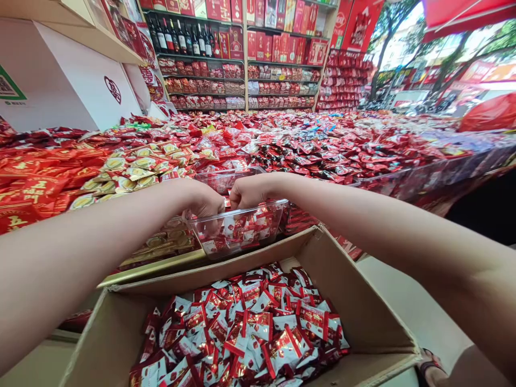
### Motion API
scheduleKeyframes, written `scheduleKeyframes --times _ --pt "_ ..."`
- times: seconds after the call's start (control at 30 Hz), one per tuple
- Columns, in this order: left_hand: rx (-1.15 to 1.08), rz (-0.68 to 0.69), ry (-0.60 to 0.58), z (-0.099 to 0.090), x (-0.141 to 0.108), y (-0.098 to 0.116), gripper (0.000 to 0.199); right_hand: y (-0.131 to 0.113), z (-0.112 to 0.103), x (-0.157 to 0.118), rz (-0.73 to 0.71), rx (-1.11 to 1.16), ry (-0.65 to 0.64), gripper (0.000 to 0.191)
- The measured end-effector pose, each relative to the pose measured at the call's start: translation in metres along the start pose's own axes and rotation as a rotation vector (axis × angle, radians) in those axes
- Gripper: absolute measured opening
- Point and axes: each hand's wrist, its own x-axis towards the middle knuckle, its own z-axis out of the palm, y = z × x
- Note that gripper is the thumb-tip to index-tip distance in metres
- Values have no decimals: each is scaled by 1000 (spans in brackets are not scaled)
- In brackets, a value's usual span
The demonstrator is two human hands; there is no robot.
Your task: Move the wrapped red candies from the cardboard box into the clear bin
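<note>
Candies [250,322] in red-and-white wrappers lie loosely heaped in an open cardboard box [365,317], and similar small packets [258,223] show through the front wall of a clear plastic bin [278,203] just beyond the box's far edge. Both hands reach over the box into that bin. The left hand [206,203] is just inside the front wall, its fingers pointing down; the right hand [250,191] is beside it, fingers curled. I cannot tell whether either one is pinching a packet. Gold packets [141,164] spread to the left, and bottles [181,40] stand on shelves behind.
</note>
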Motion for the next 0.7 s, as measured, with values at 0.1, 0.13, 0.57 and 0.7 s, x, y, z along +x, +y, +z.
scheduleKeyframes --times 0.1,0.13,0.57,0.7 --pt "4 -34 -133 -3 1 3 24 0 -2 7 23 -11 -58 33" --pt "6 -35 -131 -4 2 4 23 0 -2 11 29 -26 -88 35" --pt "-32 31 -145 -3 10 -3 27 12 13 46 25 112 -344 45" --pt "10 151 71 -4 8 -7 24 11 11 38 46 164 -395 38"
